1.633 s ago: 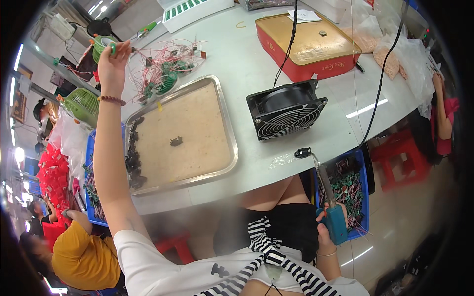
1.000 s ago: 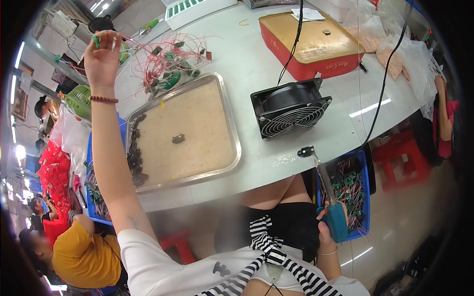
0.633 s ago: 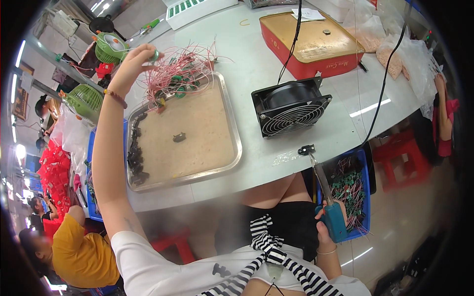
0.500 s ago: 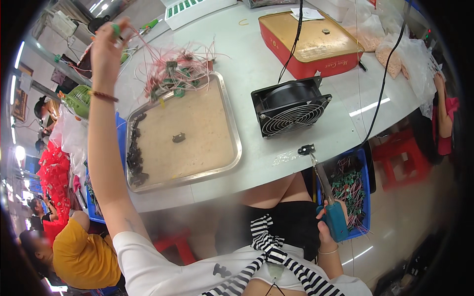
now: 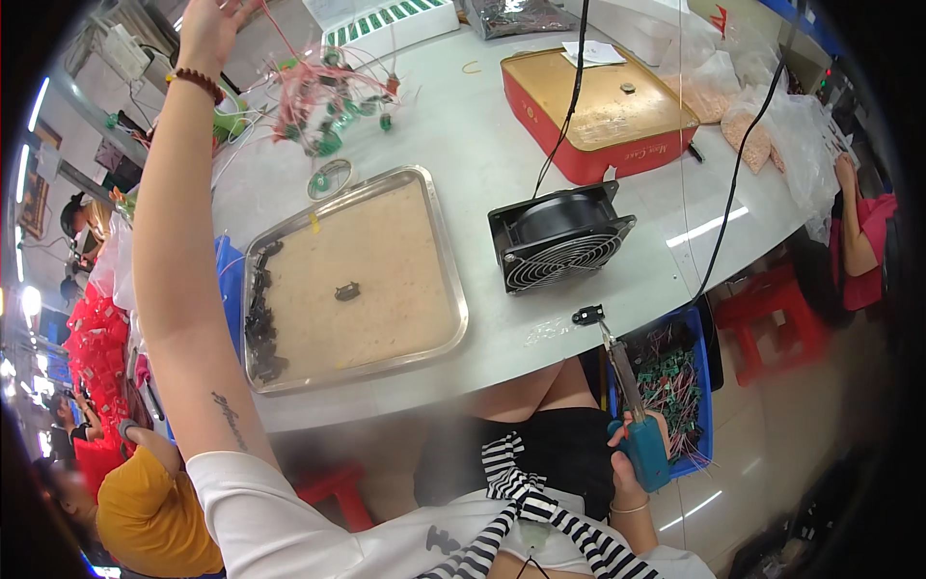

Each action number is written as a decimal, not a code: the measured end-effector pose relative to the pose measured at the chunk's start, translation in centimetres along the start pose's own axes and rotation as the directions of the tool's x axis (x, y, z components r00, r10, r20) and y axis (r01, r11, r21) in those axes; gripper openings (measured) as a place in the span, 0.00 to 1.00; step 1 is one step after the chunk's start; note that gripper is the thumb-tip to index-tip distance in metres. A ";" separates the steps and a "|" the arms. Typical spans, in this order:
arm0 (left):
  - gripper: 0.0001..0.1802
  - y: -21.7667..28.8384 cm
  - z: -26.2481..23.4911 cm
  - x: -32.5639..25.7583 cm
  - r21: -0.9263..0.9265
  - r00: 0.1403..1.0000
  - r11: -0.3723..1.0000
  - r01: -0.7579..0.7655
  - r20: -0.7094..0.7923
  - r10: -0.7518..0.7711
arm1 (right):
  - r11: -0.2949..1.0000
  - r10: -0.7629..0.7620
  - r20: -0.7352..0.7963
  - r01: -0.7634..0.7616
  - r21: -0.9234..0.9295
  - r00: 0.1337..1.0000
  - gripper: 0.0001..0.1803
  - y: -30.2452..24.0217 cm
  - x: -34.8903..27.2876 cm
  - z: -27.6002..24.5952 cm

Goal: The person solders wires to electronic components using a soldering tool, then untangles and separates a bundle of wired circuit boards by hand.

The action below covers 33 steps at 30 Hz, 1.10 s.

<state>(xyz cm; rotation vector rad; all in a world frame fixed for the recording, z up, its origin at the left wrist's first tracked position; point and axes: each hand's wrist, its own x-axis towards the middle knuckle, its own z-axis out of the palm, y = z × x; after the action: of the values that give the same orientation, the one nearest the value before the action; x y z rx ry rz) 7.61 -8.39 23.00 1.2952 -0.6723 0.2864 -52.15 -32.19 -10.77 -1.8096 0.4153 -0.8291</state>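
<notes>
My left hand is stretched out at the far left, fingertips partly cut off by the upper edge. A red wire runs from its fingers down to a tangled bundle of pink wires with small green boards, blurred by motion. My right hand grips the teal handle of a soldering iron, pointing up and away from me. Its tip is close by a small black part near the table's front edge; I cannot tell if they touch. A metal tray holds black parts along its left side and one in its middle.
A black fan stands right of the tray, a red and gold tin behind it. A tape roll lies past the tray. Below the table's right edge is a blue bin of wired boards. Black cables hang across the right side.
My left hand has moved up and away, and the wire bundle has shifted off the tray's far edge, uncovering the tape roll. The soldering iron stays by the black part.
</notes>
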 end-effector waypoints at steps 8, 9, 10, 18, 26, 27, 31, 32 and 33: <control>0.12 -5.0 1.2 -7.5 0.199 0.973 0.963 0.180 0.108 -0.205 | 0.999 0.042 -0.022 -0.041 0.018 0.999 0.26 0.3 0.2 -0.5; 0.13 -5.6 1.2 -8.5 0.234 0.962 0.947 0.221 0.109 -0.252 | 0.999 0.041 -0.026 -0.041 0.017 0.999 0.26 0.3 0.3 -0.6; 0.13 -6.2 1.2 -9.7 0.253 0.937 0.927 0.277 0.142 -0.319 | 0.999 0.042 -0.039 -0.042 0.008 0.998 0.26 0.4 0.3 -0.7; 0.17 -9.4 -0.3 -15.9 0.654 0.683 0.636 0.409 0.243 -0.689 | 0.992 -0.022 -0.103 0.009 -0.123 0.994 0.25 1.2 0.9 -1.8; 0.19 -15.5 -1.2 -14.6 0.896 0.911 0.443 0.019 0.167 -0.378 | 0.988 -0.021 -0.108 0.004 -0.153 0.994 0.25 1.0 0.8 -1.6; 0.19 -16.3 -0.9 -14.7 0.894 0.936 0.447 0.028 0.134 -0.326 | 0.988 -0.018 -0.108 0.001 -0.154 0.994 0.25 1.0 0.8 -1.5; 0.20 -18.1 0.3 -14.5 0.960 0.940 0.262 -0.102 0.179 -0.290 | 0.990 -0.003 -0.090 -0.010 -0.144 0.996 0.25 1.0 0.6 -1.4; 0.20 -18.2 0.6 -14.2 0.962 0.924 0.264 -0.070 0.162 -0.346 | 0.989 -0.023 -0.091 0.010 -0.148 0.996 0.25 1.0 0.6 -1.4; 0.19 -18.1 0.8 -13.8 0.907 0.908 0.417 0.049 0.133 -0.397 | 0.989 -0.019 -0.092 0.006 -0.145 0.996 0.25 1.0 0.6 -1.5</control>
<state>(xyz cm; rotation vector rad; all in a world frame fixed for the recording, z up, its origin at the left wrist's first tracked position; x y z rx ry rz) 6.59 -11.76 0.48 2.5226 -0.6134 0.1891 -52.70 -33.94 -11.24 -1.9137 0.5369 -0.9142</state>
